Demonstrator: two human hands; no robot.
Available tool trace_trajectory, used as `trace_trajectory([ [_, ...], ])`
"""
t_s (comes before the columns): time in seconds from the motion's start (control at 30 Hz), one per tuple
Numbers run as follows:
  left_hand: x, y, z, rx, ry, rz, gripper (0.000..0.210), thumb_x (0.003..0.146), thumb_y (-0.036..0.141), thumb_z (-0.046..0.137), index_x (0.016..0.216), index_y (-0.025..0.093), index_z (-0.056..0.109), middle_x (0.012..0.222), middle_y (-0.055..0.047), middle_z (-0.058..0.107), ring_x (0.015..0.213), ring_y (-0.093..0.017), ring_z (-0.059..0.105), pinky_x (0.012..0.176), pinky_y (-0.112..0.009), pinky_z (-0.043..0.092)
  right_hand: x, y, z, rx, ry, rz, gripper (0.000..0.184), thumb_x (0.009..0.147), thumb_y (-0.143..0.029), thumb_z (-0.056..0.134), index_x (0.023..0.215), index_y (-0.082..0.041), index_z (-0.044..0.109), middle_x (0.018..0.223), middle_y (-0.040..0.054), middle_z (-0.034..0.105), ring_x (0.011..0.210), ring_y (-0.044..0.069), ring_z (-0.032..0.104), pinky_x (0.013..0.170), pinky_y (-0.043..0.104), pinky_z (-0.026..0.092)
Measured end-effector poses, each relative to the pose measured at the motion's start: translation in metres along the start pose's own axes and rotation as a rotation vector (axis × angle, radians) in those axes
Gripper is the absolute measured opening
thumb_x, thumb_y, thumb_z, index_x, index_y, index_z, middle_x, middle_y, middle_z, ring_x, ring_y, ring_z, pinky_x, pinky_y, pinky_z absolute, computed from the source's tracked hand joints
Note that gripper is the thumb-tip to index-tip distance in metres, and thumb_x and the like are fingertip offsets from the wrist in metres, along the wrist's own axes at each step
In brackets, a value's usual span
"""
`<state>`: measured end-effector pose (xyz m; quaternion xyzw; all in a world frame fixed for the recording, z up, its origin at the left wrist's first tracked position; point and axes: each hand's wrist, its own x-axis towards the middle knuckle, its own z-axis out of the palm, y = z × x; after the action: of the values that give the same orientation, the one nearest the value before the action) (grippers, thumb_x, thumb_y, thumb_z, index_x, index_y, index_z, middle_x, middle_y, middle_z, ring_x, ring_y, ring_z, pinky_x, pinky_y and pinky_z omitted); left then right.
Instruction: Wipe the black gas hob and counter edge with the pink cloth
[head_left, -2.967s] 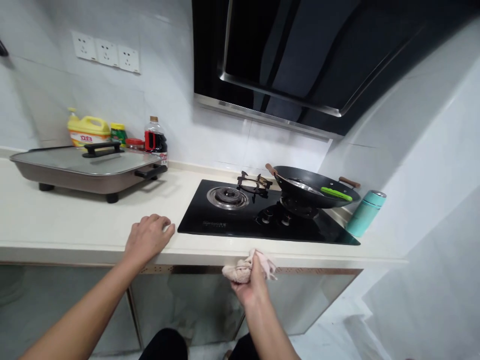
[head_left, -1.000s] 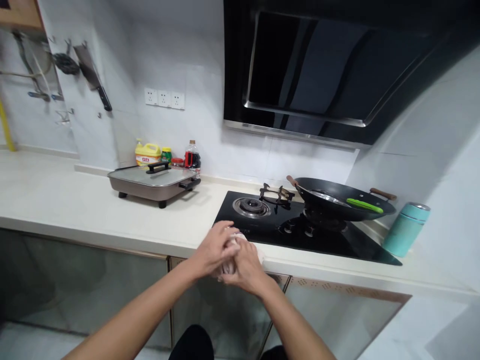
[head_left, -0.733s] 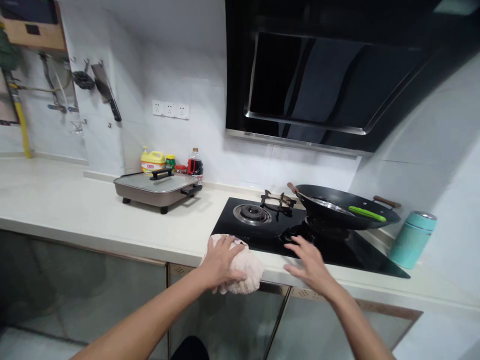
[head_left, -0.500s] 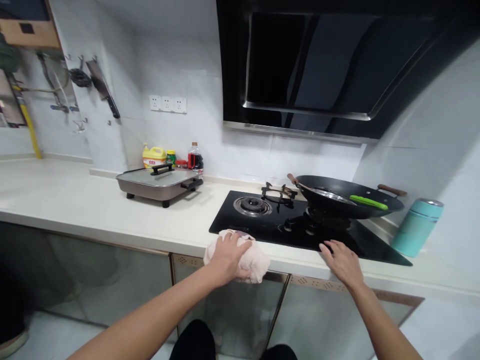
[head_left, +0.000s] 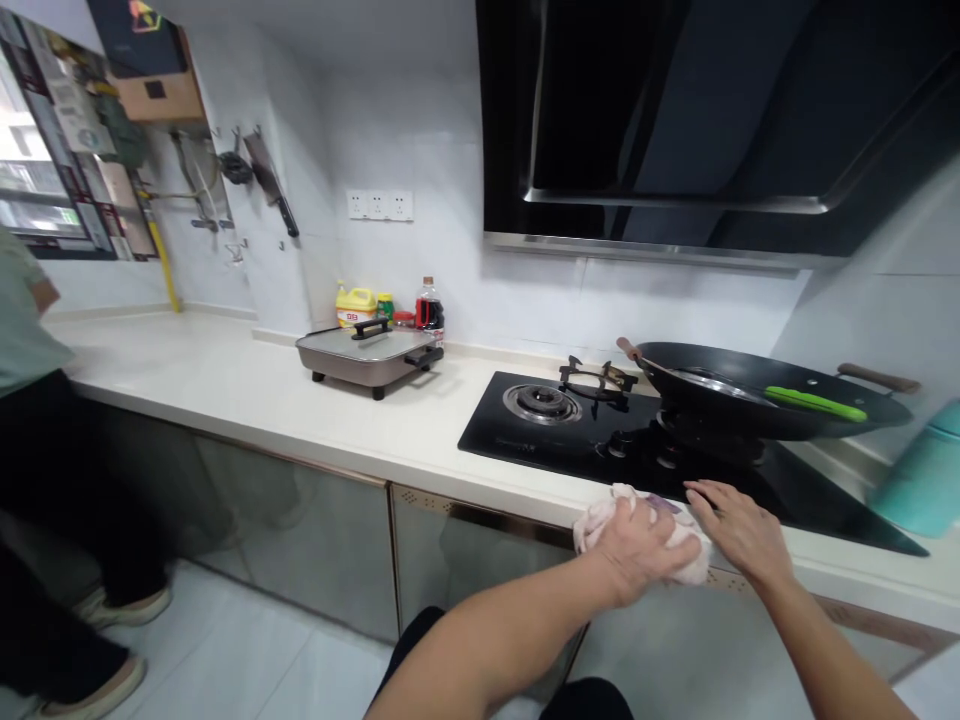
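Note:
Under my left hand (head_left: 637, 545) is a bunched pale pink cloth (head_left: 600, 520), pressed against the front edge of the counter (head_left: 360, 455). My fingers grip it from above. Close on its right, my right hand (head_left: 742, 530) lies with fingers stretched out at the front edge of the black gas stove (head_left: 517, 440), holding nothing. A black wok (head_left: 780, 400) with wooden handles sits on the right burner, with a green-handled utensil (head_left: 814, 403) resting in it. On the stove's left side, a pot support (head_left: 598, 380) stands off the bare left burner (head_left: 542, 403).
A lidded electric pan (head_left: 352, 365) stands left of the stove, bottles (head_left: 430, 310) behind it. A turquoise flask (head_left: 926, 475) is at the right wall. The range hood (head_left: 675, 120) overhangs the stove. At far left stands another person (head_left: 45, 400). A cleaver (head_left: 270, 185) hangs on the wall.
My left hand has slid the cloth rightward along the counter edge, up beside my right hand. My view has turned left, bringing the other person and a window into sight.

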<state>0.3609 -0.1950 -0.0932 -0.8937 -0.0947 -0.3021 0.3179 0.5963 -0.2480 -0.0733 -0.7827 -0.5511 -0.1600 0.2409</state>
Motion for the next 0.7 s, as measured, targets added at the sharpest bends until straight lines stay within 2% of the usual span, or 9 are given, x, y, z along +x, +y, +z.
trace_trajectory([
  [0.13,-0.01,-0.016,-0.012,-0.004,-0.032,0.053,0.048,0.103,0.037,0.048,0.151,0.036,0.05,0.147,-0.017,0.056,0.111,-0.031,0.062,0.092,-0.052,0.046,0.0,0.008,0.001,0.005,-0.006,-0.043,0.06,0.098,-0.065,0.028,0.126,-0.037,0.073,0.139,-0.0004,0.068,0.125,0.027,0.063,0.106,0.047,0.047],
  [0.23,-0.041,-0.043,-0.026,-0.001,-0.054,0.027,0.051,0.101,0.037,0.053,0.152,0.035,0.049,0.15,-0.016,0.054,0.116,-0.032,0.061,0.09,-0.048,0.047,-0.001,0.013,0.002,0.011,-0.004,-0.072,0.06,0.098,-0.064,0.029,0.126,-0.036,0.074,0.14,0.0002,0.068,0.126,0.026,0.063,0.108,0.045,0.047],
  [0.37,-0.11,-0.1,-0.044,-0.006,-0.007,-0.054,0.041,0.102,0.04,0.055,0.143,0.035,0.057,0.145,-0.012,0.06,0.124,-0.033,0.056,0.093,-0.046,0.047,-0.001,0.015,0.004,0.01,0.009,-0.09,0.06,0.098,-0.062,0.028,0.125,-0.034,0.074,0.142,0.0007,0.067,0.13,0.026,0.062,0.108,0.045,0.046],
  [0.47,-0.176,-0.155,-0.066,-0.022,-0.073,-0.125,0.04,0.099,0.044,0.059,0.137,0.032,0.061,0.144,-0.013,0.062,0.13,-0.034,0.054,0.099,-0.048,0.045,0.0,0.012,0.004,0.014,0.005,-0.092,0.061,0.097,-0.061,0.029,0.125,-0.033,0.075,0.14,0.0017,0.068,0.13,0.026,0.062,0.108,0.046,0.046],
  [0.53,-0.219,-0.192,-0.087,-0.038,-0.158,-0.185,0.041,0.098,0.043,0.06,0.137,0.031,0.063,0.146,-0.015,0.061,0.135,-0.034,0.052,0.104,-0.05,0.044,0.0,0.009,0.004,0.012,-0.002,-0.08,0.061,0.096,-0.06,0.029,0.125,-0.032,0.075,0.14,0.0021,0.068,0.129,0.027,0.062,0.108,0.046,0.046],
  [0.6,-0.257,-0.227,-0.111,-0.052,-0.255,-0.302,0.042,0.095,0.042,0.064,0.135,0.03,0.064,0.146,-0.015,0.062,0.139,-0.034,0.051,0.111,-0.052,0.04,-0.001,0.006,0.004,0.005,-0.006,-0.064,0.061,0.096,-0.06,0.029,0.126,-0.032,0.074,0.142,0.0018,0.067,0.13,0.028,0.062,0.108,0.048,0.045],
  [0.7,-0.297,-0.265,-0.144,-0.031,-0.394,-0.497,0.054,0.084,0.042,0.074,0.135,0.03,0.063,0.148,-0.016,0.06,0.143,-0.037,0.048,0.118,-0.054,0.034,-0.002,0.003,0.004,0.003,-0.005,-0.043,0.059,0.097,-0.059,0.03,0.127,-0.034,0.074,0.144,0.0014,0.066,0.13,0.028,0.061,0.108,0.049,0.043],
])
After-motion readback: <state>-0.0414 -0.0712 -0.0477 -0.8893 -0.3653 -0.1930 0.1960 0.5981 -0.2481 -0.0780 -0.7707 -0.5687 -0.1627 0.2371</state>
